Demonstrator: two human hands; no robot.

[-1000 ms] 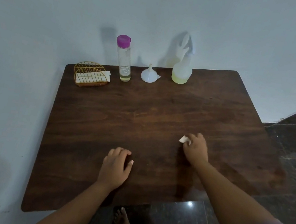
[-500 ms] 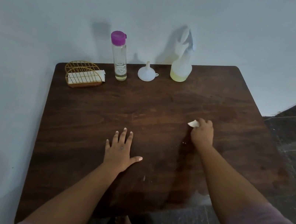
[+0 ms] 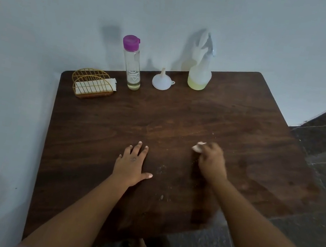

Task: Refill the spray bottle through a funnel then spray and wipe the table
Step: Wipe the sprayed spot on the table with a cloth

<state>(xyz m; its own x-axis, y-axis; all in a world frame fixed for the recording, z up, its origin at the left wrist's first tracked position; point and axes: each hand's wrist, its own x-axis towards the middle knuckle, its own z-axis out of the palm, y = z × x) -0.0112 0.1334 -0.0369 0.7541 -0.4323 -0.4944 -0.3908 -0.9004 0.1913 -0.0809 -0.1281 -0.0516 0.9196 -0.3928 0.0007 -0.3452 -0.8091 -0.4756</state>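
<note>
**A:** While I watch the head view, the only one I have, I see the right hand (image 3: 212, 163) bunched on a small white tissue (image 3: 198, 146), fingers curled round it and pressing it onto the desk (image 3: 178, 126). The left hand (image 3: 132, 165) lies flat, fingers straight and slightly spread, touching the wood.

**B:** So wiping is the step in hand?

**A:** I judge so. To do it well I'd press evenly, overlap the strokes, and sweep the pale crumbs (image 3: 163, 167) between the hands toward one edge rather than scatter them. The wad is small, so refolding it to a clean face would help.

**B:** Where is the bottle?

**A:** The spray bottle (image 3: 200, 73) stands upright at the far edge by the wall, a little yellowish liquid in its base, well apart from both hands.

**B:** Count for me.

**A:** One spray bottle, one white funnel (image 3: 162, 80) mouth-down beside it, one clear bottle with a purple cap (image 3: 132, 63), one gold wire napkin holder (image 3: 92, 83) with white napkins, one tissue, two hands.
</note>
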